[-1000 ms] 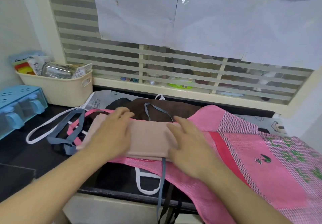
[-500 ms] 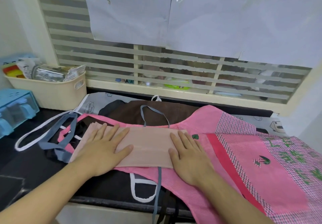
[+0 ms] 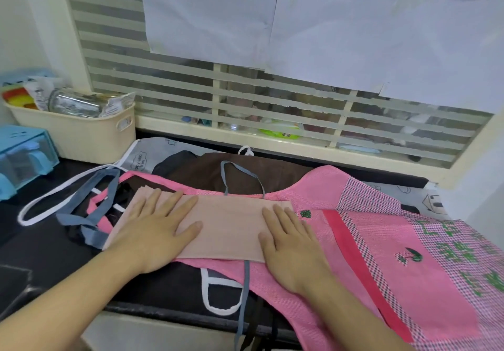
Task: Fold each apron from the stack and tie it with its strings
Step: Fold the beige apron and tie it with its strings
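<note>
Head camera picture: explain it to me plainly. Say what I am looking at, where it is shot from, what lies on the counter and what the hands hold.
No machine here: a person wears a camera on the head, looking forward and down at their own two hands. The left hand and right hand lie flat, fingers straight, pressing the ends of a folded beige apron. They grip nothing. Under it lies a pink apron spread over a dark counter, with a brown apron behind and loose grey strings at left. A cream basket stands in the far left corner.
</note>
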